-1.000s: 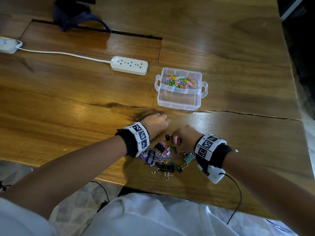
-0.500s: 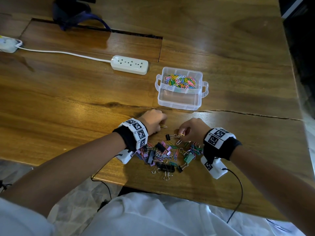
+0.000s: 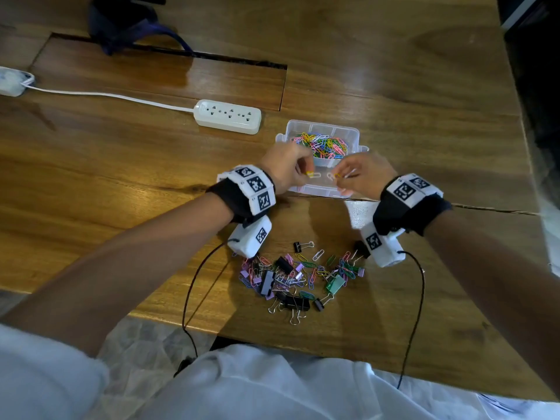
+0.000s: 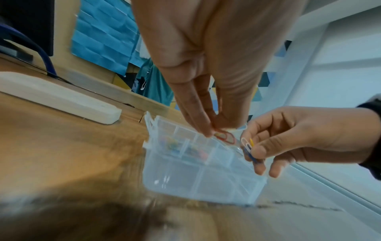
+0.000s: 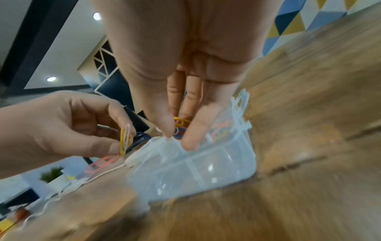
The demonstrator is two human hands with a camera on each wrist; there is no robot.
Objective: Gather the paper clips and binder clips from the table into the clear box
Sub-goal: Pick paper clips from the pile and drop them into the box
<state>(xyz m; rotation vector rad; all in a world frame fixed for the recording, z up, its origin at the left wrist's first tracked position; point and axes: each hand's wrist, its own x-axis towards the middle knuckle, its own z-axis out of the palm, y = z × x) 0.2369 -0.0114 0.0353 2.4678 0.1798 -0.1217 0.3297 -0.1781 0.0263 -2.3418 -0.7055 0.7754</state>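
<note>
Hands have come up from the pile of clips [image 3: 298,278] near the bench's [image 3: 91,165] front edge, where they were picking half a second ago, and now hover at the clear box [image 3: 353,133]. The left hand [image 3: 286,168] has its grip pinched on a few paper clips [image 3: 313,174], yellow and white among them; the right hand [image 3: 363,175] pinches its own small bunch of clips [image 4: 248,146] over the box's near rim. Coloured paper clips [image 3: 325,145] already fill the box's far compartment. Judging by this, another delivery is about to drop, yet most of the pile, binder clips included, remains on the bench, so the task looks far from finished.
</note>
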